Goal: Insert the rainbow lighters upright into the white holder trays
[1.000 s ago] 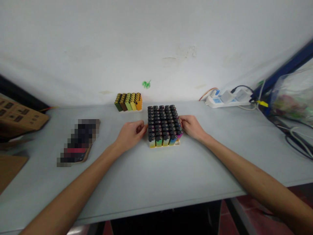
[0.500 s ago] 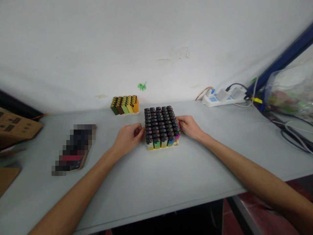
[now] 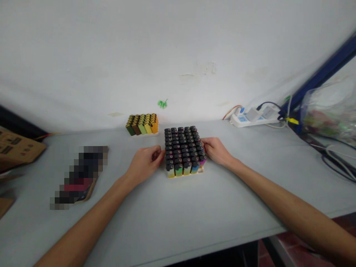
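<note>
A white tray (image 3: pixel 185 175) filled with rows of black-topped lighters (image 3: pixel 182 150) stands upright on the grey table, its front row coloured white, green, yellow and blue. Against its left side lies my left hand (image 3: pixel 146 162), fingers curled and touching the edge. On the opposite side my right hand (image 3: pixel 217 150) is also closed at the tray, its fingertips partly hidden by the lighters. Further back, near the wall, is a smaller block of green, brown and yellow lighters (image 3: pixel 142 124).
A pixelated dark item (image 3: pixel 83 174) rests on the table (image 3: pixel 178 222) at left. Cardboard boxes (image 3: pixel 19 146) are at the far left. A power strip (image 3: pixel 241 120) with plugs sits by the wall at right, beside cables and a clear plastic bag (image 3: pixel 328 107).
The whole view has shifted slightly, so everything appears a little lower. Both hands remain at the sides of the tray, with no visible change in their hold.
</note>
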Demonstrator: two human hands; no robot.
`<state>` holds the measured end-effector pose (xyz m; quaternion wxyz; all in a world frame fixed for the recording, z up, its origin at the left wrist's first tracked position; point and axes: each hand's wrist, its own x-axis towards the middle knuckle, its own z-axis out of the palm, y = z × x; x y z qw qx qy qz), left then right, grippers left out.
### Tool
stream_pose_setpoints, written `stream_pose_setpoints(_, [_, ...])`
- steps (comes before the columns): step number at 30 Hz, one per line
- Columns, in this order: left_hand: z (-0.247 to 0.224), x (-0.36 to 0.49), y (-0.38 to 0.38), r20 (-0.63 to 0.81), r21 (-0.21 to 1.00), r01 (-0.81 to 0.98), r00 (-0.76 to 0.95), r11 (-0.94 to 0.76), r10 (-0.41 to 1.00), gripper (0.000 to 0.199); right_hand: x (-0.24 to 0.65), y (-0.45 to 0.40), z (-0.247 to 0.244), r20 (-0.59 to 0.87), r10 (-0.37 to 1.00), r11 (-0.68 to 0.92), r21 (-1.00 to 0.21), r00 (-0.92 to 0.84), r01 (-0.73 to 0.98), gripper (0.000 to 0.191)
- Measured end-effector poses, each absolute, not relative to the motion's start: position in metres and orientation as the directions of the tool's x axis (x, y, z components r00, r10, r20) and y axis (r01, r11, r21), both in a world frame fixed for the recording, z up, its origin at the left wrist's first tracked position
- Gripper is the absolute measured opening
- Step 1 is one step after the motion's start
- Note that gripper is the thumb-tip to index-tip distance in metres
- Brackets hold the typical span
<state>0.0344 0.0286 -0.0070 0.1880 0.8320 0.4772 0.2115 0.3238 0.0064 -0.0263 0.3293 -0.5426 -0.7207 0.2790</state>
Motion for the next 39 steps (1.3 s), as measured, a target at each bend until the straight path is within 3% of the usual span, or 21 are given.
stream_pose_setpoints(39, [-0.0098,0.0339,0.0269,0.141,0.514,0.72,0.466,-0.467,0.874,0.029,0.324,0.0052,-0.0271,0.145,0.964,0.258,-0.716,-0.223,0.649,0.029])
